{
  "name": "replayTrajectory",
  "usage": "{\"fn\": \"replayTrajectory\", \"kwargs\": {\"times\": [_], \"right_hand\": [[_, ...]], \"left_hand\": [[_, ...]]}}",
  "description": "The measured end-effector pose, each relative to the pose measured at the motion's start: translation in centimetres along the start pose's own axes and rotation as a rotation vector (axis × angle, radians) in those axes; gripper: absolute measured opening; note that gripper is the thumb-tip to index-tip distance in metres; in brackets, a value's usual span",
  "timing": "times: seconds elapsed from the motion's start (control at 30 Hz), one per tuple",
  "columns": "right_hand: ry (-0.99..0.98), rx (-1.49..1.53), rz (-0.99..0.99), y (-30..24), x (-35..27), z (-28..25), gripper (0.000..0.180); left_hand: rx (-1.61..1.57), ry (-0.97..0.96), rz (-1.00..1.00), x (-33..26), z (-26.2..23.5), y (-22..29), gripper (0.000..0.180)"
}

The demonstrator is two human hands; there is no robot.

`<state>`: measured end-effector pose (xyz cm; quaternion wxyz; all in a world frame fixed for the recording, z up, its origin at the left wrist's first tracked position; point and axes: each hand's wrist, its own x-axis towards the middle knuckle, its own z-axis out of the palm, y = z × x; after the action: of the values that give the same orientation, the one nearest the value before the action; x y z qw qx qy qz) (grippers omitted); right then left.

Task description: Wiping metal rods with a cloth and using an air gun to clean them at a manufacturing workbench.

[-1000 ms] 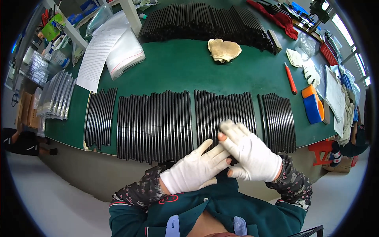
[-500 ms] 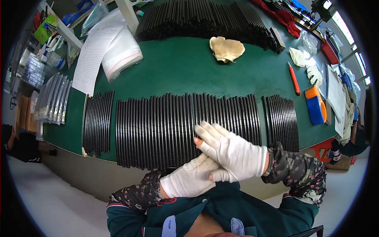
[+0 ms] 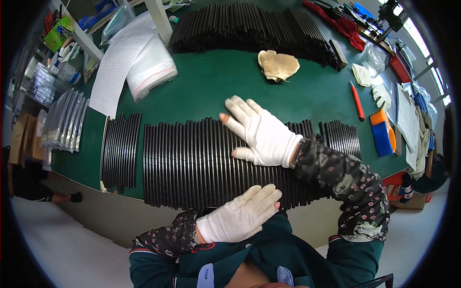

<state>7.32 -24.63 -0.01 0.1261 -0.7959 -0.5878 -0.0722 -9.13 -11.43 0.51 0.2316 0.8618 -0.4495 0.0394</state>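
Black rods [image 3: 187, 163] lie side by side in a wide row along the near part of the green table. My right hand [image 3: 266, 134], in a white glove with bare fingertips on the thumb side, stretches flat over the far ends of this row. Its fingers are spread and hold nothing; whether it presses on the rods I cannot tell. At the row's near ends, my left hand [image 3: 240, 213] is open in a similar glove, palm down with fingers straight. Smaller groups of rods lie to the left [image 3: 121, 151] and to the right [image 3: 342, 137], the right one partly behind my sleeve.
A large pile of black rods [image 3: 249, 29] fills the table's back. A cream cloth [image 3: 278, 66] lies before it. Plastic bags [image 3: 152, 72] and a printed sheet [image 3: 117, 72] are at left. A red cutter [image 3: 357, 101] and orange and blue tape rolls [image 3: 382, 134] lie at right.
My right hand has come off my left and moved forward over the far ends of the rods, its fingers spreading. The left hand stays near the table's front edge.
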Motion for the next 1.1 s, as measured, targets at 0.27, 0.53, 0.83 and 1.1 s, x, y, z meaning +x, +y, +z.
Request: {"fn": "replayTrajectory", "kwargs": {"times": [0.27,0.53,0.83,1.1], "right_hand": [[-0.144,0.18,-0.311,-1.6,-0.2,-0.8,0.078],[-0.157,0.295,-0.29,-3.8,1.0,-1.1,0.074],[-0.02,-0.005,0.109,-1.3,2.5,0.8,0.078],[0.118,0.12,0.169,1.8,2.8,-0.2,0.061]], "left_hand": [[-0.077,0.043,-0.049,-1.5,2.1,0.3,0.058],[-0.173,0.048,-0.047,-2.3,2.7,0.0,0.056],[-0.085,0.063,-0.005,0.1,0.4,-0.5,0.065],[-0.136,0.048,-0.002,0.6,-0.5,0.0,0.063]]}}
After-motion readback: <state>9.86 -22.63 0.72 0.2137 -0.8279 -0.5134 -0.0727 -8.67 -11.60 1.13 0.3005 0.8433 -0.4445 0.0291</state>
